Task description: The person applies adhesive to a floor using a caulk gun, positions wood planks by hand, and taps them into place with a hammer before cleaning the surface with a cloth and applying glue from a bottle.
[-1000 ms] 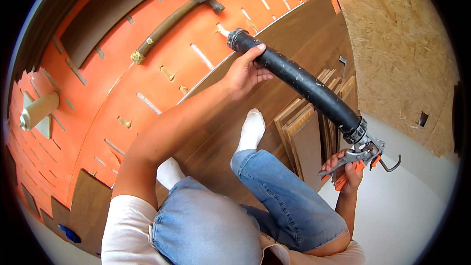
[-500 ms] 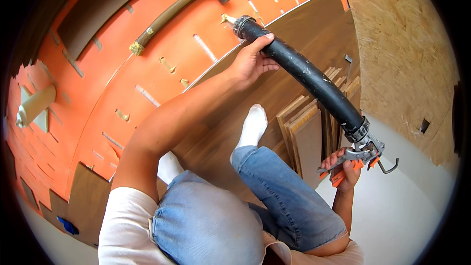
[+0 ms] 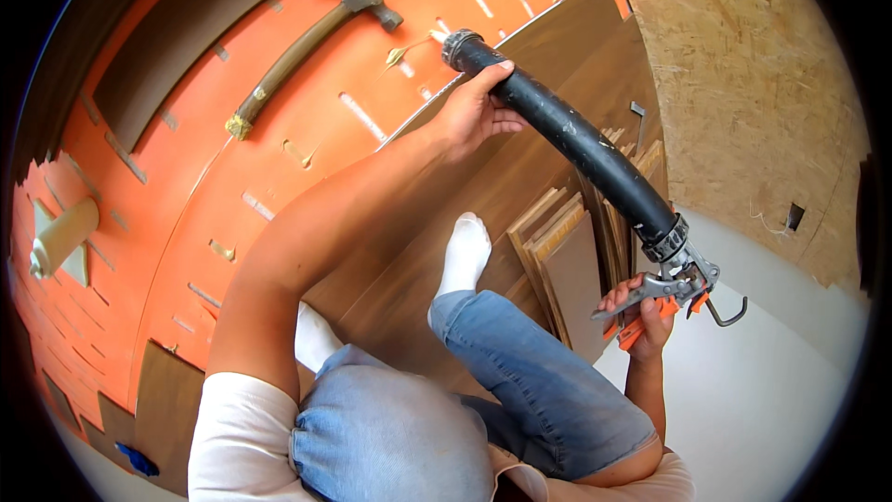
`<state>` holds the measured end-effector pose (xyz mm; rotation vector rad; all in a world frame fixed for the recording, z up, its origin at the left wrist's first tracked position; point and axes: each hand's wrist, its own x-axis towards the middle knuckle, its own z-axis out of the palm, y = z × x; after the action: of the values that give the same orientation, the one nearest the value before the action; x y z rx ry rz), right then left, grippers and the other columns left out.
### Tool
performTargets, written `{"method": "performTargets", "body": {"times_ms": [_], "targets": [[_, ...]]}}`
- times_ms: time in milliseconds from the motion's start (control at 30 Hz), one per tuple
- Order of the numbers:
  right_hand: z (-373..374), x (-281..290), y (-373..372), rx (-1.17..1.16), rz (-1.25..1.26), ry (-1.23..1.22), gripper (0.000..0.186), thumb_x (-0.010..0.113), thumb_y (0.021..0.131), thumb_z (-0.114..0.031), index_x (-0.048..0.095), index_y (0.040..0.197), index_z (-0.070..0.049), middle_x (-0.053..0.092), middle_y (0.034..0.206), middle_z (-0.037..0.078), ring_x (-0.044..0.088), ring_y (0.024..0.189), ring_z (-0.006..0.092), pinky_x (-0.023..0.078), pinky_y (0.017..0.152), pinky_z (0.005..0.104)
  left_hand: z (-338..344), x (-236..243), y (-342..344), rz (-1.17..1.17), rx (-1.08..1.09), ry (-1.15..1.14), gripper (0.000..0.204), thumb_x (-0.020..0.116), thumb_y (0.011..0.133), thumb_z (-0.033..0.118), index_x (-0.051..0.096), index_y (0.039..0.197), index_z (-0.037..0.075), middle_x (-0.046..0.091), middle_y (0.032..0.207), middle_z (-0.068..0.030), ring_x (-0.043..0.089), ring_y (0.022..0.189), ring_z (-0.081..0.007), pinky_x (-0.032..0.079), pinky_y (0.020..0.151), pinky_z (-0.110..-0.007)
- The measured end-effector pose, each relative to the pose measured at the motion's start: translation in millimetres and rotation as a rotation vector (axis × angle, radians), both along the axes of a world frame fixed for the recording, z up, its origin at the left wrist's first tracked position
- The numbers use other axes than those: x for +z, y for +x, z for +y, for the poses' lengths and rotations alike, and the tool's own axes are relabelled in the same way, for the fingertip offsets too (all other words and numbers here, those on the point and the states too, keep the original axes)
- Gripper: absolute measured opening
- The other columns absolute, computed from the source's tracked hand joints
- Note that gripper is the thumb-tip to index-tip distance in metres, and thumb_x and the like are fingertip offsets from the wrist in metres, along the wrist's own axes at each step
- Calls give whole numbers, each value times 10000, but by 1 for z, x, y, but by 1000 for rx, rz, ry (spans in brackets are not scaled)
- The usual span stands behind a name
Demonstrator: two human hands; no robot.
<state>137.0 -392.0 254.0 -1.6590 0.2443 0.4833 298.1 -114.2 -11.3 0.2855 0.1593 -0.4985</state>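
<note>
My left hand [image 3: 474, 116] grips a long black caulking gun [image 3: 576, 139] near its front collar, thumb over the tube. My right hand [image 3: 641, 316] is wrapped round the metal and orange trigger handle [image 3: 650, 302] at the rear. The pale nozzle [image 3: 439, 35] points onto slotted orange underlayment [image 3: 232, 251], beside a dab of beige adhesive [image 3: 398, 57]. A wooden-handled claw hammer [image 3: 307, 56] lies on the underlayment to the left of the nozzle.
Brown flooring [image 3: 390, 288] lies under my socked feet, with stacked planks [image 3: 553, 260] to the right. An OSB sheet [image 3: 743, 93] fills the upper right. A beige cartridge [image 3: 65, 237] lies left, a blue object [image 3: 137, 460] lower left, and a loose dark plank [image 3: 158, 56] upper left.
The gun's nozzle has shifted rightward along the underlayment, uncovering a dab of adhesive behind it. The view has also swung slightly, so the hammer appears farther left.
</note>
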Motion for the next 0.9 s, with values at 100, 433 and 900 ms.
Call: {"method": "performTargets", "body": {"times_ms": [100, 433, 900], "targets": [[1, -1, 6, -8, -36, -3, 361, 644, 991, -286, 540, 1196, -7, 616, 960, 160, 633, 891, 284, 545, 842, 485, -12, 6, 22, -42, -22, -6, 466, 558, 1013, 517, 627, 1157, 79, 720, 1009, -84, 704, 880, -183, 560, 837, -344], [0, -6, 20, -3, -9, -45, 330, 640, 999, -272, 544, 1169, -5, 601, 938, 159, 623, 852, 282, 544, 800, 472, -14, -1, 27, 50, 58, 26, 487, 538, 990, 531, 650, 1078, 65, 729, 923, -101, 698, 818, -192, 548, 810, -340], [-21, 9, 1, -14, -6, -83, 507, 726, 953, -411, 556, 1161, 19, 640, 924, 171, 669, 848, 295, 557, 763, 467, -39, 4, 12, 55, -13, -4, 503, 532, 1003, 535, 661, 1076, 54, 719, 931, -93, 682, 840, -179, 533, 825, -335]]}}
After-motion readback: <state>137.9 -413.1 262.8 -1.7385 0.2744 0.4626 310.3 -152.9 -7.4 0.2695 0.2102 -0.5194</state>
